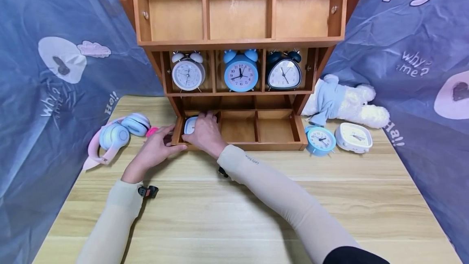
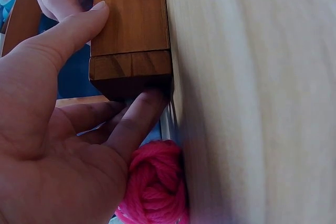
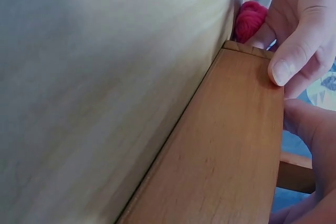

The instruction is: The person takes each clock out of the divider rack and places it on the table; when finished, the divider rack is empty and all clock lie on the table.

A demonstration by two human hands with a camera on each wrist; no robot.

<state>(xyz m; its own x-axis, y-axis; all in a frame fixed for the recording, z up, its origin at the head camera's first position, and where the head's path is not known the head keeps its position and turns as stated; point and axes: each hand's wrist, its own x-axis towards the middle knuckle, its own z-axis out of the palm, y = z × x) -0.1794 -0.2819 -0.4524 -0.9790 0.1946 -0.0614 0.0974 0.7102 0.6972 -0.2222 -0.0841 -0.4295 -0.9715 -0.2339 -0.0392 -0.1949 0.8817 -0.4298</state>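
A wooden three-tier rack stands at the back of the table. My right hand reaches into the left compartment of its bottom tier and grips a small pale-blue alarm clock, mostly covered by the fingers. At that tier's left front corner, my left hand holds the wood, thumb on the front board and fingers around the side. Close below those fingers sits a ball of pink yarn. In the right wrist view the left thumb presses the board's end.
A white clock, a blue clock and a dark-blue clock fill the middle tier. Headphones lie at left. On the right are a blue clock, a white square clock and a plush toy.
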